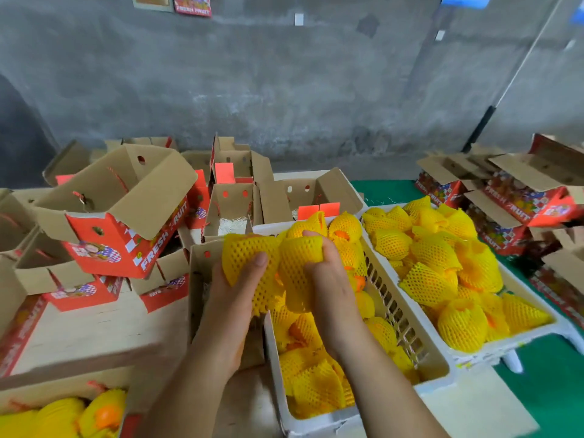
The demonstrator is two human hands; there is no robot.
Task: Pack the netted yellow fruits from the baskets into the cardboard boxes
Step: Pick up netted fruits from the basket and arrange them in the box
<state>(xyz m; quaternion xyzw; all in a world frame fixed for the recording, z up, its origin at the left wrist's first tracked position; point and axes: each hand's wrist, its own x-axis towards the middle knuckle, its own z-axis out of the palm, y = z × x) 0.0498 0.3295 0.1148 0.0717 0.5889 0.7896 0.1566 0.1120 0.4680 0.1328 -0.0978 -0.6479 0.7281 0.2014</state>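
My left hand (234,295) grips a fruit wrapped in yellow foam net (243,257). Beside it my right hand (328,279) grips a second netted fruit (295,263). Both fruits are held side by side, touching, above the left rim of a white plastic basket (410,330) full of netted yellow fruits. Under my left hand stands an open cardboard box (197,279); my arm hides its inside. A second white basket (512,346) of netted fruits sits to the right.
Several open red-and-brown "FRESH FRUIT" boxes (126,241) are piled at the left and back, more (521,203) at the far right. A box holding netted fruits (63,415) sits at the bottom left. A grey wall rises behind; green cloth (553,390) covers the right.
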